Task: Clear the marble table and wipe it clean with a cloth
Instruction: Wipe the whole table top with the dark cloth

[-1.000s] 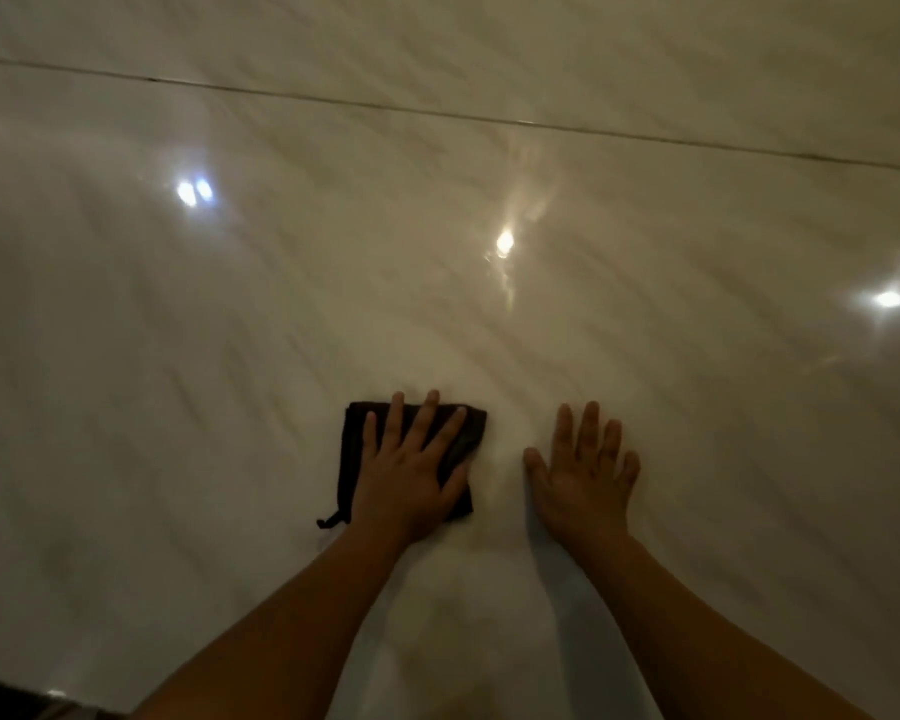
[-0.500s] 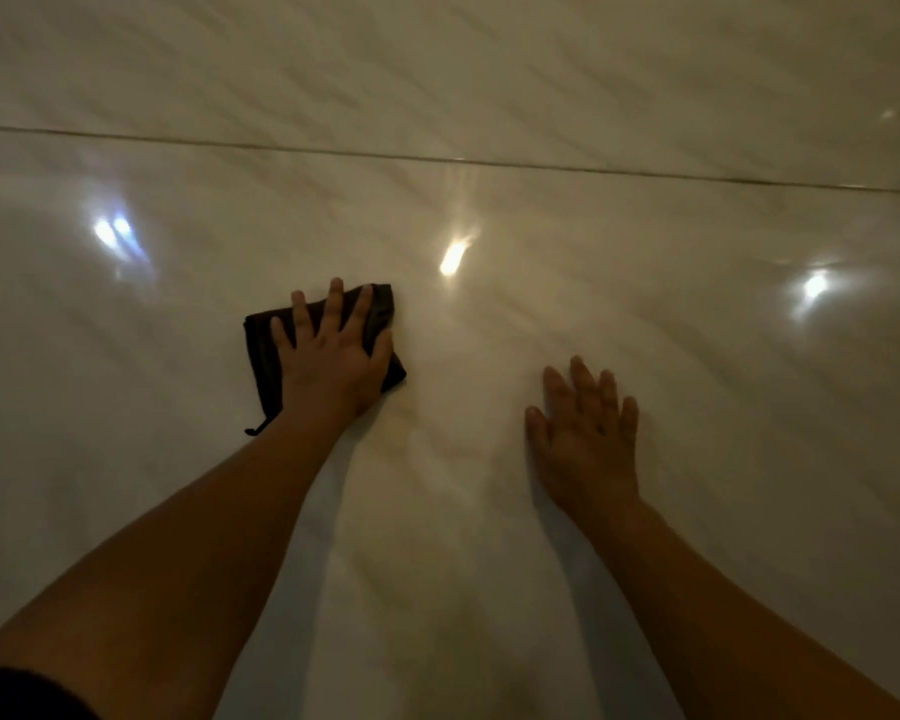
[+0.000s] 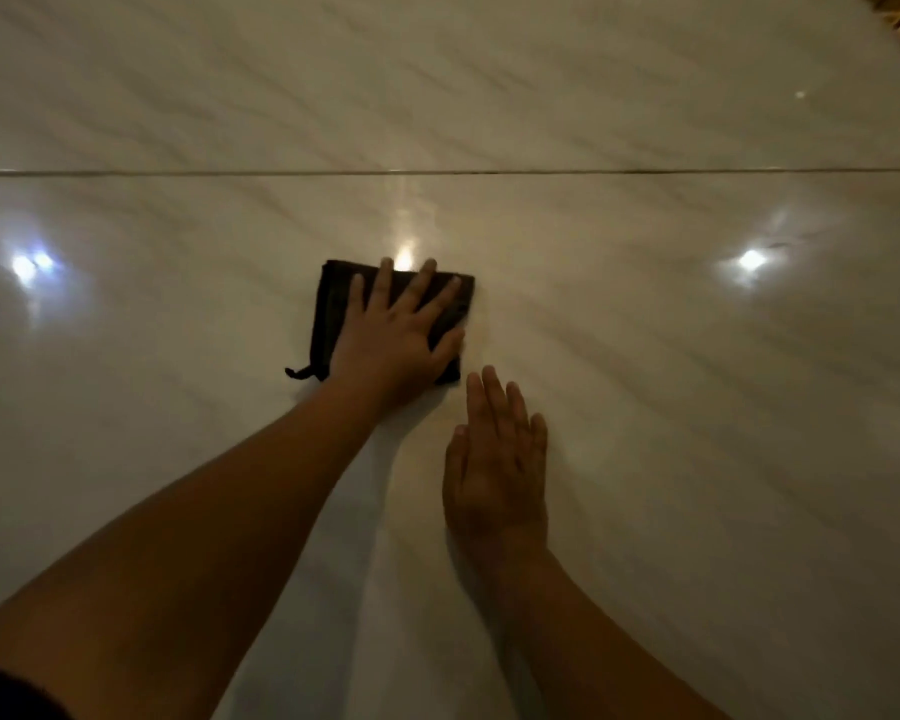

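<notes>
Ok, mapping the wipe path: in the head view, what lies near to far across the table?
Right hand → dark cloth under the left hand → seam in the marble table.

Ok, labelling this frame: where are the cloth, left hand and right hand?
cloth (image 3: 329, 322), head view, bare left part.
left hand (image 3: 392, 349), head view, back of hand.
right hand (image 3: 497, 475), head view, back of hand.

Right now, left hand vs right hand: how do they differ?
The left hand presses the dark cloth; the right hand is over bare marble table. The left hand's fingers are spread; the right hand's lie close together. The left hand reaches farther than the right hand. Both open, palm down.
</notes>
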